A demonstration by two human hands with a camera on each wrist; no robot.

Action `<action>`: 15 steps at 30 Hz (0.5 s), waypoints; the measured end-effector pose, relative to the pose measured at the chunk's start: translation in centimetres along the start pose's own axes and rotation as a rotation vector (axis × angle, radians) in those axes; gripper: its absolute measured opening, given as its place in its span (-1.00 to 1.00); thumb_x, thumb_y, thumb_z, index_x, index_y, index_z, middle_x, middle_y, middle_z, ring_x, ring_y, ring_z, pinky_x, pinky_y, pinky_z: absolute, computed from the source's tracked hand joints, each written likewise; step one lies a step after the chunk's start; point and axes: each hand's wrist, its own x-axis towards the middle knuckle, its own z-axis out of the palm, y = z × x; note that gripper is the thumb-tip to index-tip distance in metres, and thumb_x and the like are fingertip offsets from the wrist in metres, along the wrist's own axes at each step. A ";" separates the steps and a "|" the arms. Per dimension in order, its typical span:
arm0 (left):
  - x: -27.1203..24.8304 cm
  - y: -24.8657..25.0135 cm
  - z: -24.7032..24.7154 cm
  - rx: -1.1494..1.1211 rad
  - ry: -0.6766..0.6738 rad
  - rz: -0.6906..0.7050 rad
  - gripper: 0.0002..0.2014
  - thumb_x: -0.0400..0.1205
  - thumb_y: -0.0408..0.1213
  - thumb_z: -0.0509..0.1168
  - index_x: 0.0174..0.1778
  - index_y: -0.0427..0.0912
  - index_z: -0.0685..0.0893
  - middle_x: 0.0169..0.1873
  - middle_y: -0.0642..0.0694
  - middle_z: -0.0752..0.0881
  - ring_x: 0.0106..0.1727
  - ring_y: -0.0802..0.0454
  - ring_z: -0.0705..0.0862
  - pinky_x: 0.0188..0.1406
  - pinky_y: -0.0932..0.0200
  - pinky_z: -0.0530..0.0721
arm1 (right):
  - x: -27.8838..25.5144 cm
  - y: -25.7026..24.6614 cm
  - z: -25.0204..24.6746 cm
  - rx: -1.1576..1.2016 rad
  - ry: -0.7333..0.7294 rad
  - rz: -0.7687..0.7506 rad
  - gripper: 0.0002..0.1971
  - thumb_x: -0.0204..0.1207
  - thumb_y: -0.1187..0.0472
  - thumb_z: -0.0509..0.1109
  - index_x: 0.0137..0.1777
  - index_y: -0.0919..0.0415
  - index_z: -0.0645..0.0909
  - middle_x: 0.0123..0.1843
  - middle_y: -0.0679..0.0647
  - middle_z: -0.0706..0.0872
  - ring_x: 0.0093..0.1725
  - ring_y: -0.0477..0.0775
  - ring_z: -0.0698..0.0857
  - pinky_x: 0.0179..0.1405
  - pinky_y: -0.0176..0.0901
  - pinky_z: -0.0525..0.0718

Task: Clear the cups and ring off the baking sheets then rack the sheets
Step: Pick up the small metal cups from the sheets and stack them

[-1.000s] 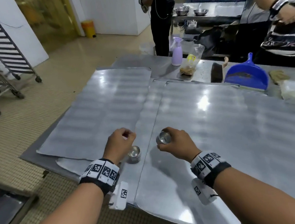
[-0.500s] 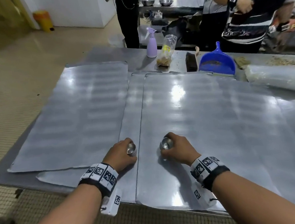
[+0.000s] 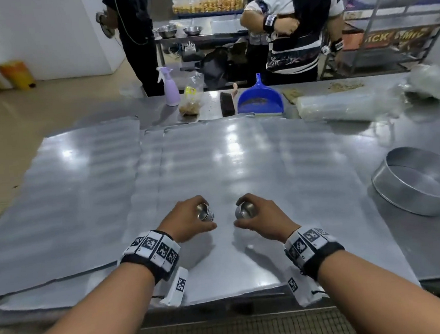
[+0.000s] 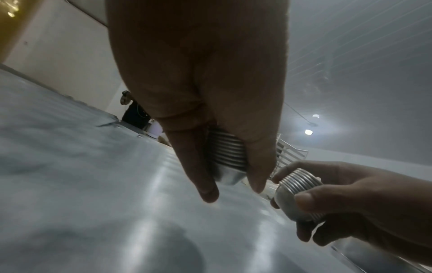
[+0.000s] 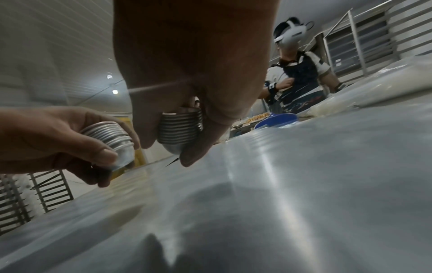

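Steel covers the big worktop in front of me. On it lie flat shiny baking sheets, side by side and partly overlapping, and they fill most of the space. Two people stand on the far side of the worktop.

A clear plastic roll lies at the far right. Near my right arm sits a round metal ring, on the worktop just beside the right edge of the sheets. A blue dustpan rests at the far edge, with a dark brush next to it. A purple spray bottle stands farther left, beside a small plastic bag of crumbs.

My left hand and my right hand are close together over the middle sheet. My left fingers are curled tight around a stack of little metal cups. My right fingers are curled around another stack of cups. Both stacks are held up, just above the sheet, not touching it. The two stacks are near each other but apart.
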 end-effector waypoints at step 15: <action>1.3 23.7 19.1 -0.113 -0.161 0.199 -0.61 0.41 -0.13 0.63 0.08 0.00 0.65 -0.07 -0.04 0.76 -0.37 0.09 0.82 -0.27 0.11 0.83 | -14.7 16.8 -19.8 -0.061 0.131 0.186 -0.58 0.30 0.00 0.62 0.13 -0.15 0.58 0.02 -0.11 0.74 -0.24 -0.07 0.71 -0.05 -0.02 0.78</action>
